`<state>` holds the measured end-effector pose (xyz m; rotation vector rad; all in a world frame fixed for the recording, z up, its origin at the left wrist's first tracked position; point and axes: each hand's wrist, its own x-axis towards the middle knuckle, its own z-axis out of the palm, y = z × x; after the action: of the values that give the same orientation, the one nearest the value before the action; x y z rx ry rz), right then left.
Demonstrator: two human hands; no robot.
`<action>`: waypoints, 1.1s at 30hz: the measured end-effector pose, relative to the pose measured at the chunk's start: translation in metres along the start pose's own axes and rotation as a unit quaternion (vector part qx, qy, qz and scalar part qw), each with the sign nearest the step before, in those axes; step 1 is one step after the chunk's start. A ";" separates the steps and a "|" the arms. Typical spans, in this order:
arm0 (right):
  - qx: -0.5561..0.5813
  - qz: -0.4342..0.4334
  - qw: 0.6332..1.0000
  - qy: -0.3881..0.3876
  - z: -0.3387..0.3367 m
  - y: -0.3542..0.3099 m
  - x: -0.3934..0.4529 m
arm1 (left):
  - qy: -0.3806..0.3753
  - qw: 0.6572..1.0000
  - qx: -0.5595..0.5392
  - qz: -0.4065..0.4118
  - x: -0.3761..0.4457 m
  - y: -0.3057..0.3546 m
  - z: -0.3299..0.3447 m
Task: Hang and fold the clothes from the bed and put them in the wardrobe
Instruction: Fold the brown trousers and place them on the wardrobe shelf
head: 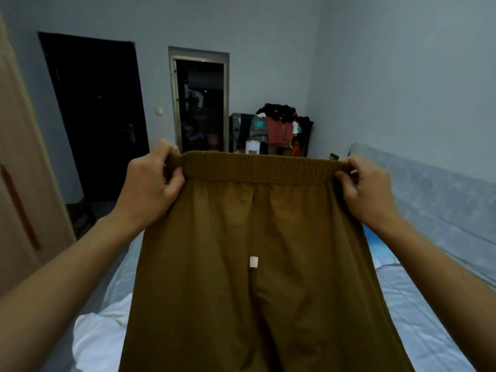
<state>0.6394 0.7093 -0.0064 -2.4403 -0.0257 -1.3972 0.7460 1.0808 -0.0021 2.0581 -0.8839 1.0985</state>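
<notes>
left hand (150,187), right hand (369,190) (raised), pinching trousers (255,264)

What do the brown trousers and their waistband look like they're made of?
Trousers: thin woven cloth, likely cotton or a blend, matte; it hangs in soft folds with fine creases and no sheen. Waistband: same cloth gathered over elastic, judging by the tight vertical puckers between the left hand and right hand.

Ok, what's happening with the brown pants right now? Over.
Left hand and right hand each pinch an end of the waistband. Brown pants held up, hanging open over the bed. Nothing in the way.
</notes>
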 end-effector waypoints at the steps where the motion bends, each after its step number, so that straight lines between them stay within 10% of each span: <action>1: -0.005 0.012 1.000 -0.005 0.020 0.009 0.007 | -0.011 1.000 -0.017 -0.017 0.005 -0.017 0.018; 15: 0.035 0.153 0.974 -0.166 0.219 0.102 0.048 | -0.140 0.961 -0.092 -0.218 0.023 -0.183 0.191; 24: 0.063 0.276 0.926 -0.248 0.344 0.151 0.025 | -0.182 0.873 -0.059 -0.449 -0.025 -0.237 0.264; 33: 0.092 0.340 0.896 -0.271 0.418 0.177 0.000 | -0.205 0.862 -0.061 -0.459 -0.036 -0.272 0.311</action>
<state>1.0199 0.6629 -0.2493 -2.2549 0.4920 -0.3822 1.0824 1.0042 -0.2319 2.2185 -0.0528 0.0834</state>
